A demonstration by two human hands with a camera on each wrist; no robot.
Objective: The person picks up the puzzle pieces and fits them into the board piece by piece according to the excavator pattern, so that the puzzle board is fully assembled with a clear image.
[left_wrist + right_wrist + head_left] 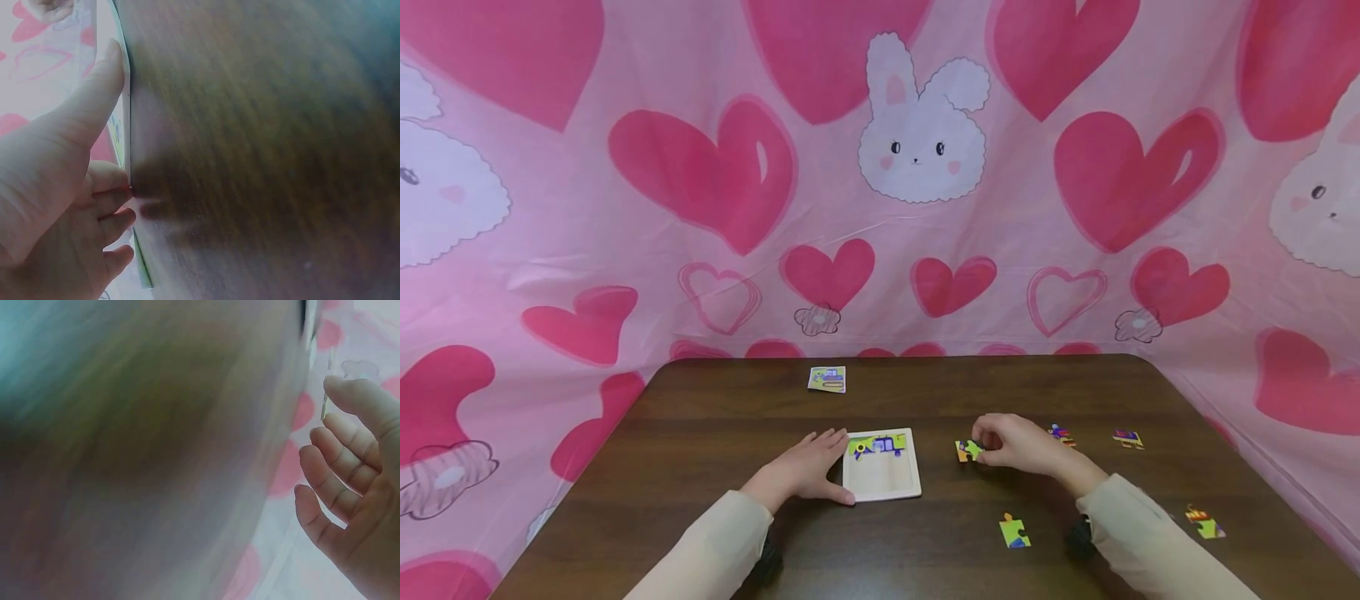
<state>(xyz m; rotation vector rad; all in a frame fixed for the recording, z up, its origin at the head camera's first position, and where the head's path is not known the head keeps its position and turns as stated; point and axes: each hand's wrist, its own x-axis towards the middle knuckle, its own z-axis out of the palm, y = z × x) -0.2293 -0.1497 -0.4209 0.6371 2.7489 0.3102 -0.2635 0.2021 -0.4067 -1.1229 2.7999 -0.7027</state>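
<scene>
A square wooden puzzle tray lies on the table, with green and blue pieces fitted along its far side. My left hand touches the tray's left edge, fingers fairly straight and thumb at the near left corner. To the right of the tray, my right hand pinches a green and orange jigsaw piece between thumb and fingers, just over the table. In the right wrist view that piece shows only as a thin edge at the fingertips.
A loose green piece lies nearer on the table. Farther right are a red and green piece, a purple piece and another colourful piece beyond the right wrist. A small picture card lies near the far edge.
</scene>
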